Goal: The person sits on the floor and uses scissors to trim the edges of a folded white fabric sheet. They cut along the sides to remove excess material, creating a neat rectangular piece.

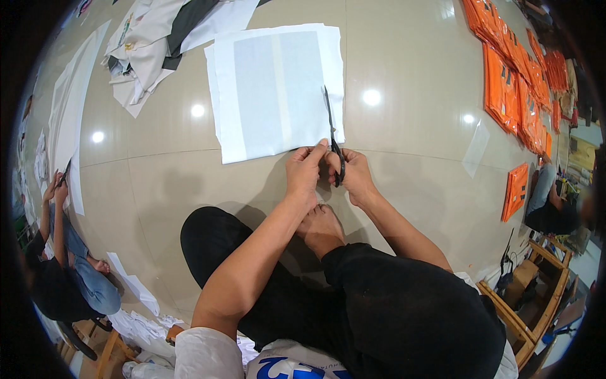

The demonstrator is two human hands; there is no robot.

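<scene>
A stack of white fabric (pixel 259 95), with a pale grey panel and a cream stripe down it, lies flat on the floor in front of me. My right hand (pixel 353 174) grips the black handles of a pair of scissors (pixel 332 126). Their blades point away from me and lie along the fabric's right side, near its lower right corner. My left hand (pixel 306 170) pinches the near edge of the fabric just left of the scissors, thumb on top. My bare foot (pixel 320 224) rests on the floor right below both hands.
Crumpled white and dark cloth (pixel 148 50) lies at the far left. Orange packaged garments (pixel 505 82) are piled at the right, near a wooden frame (pixel 524 316). At the left, another person (pixel 69 265) holds scissors at a long white cloth (pixel 72 95).
</scene>
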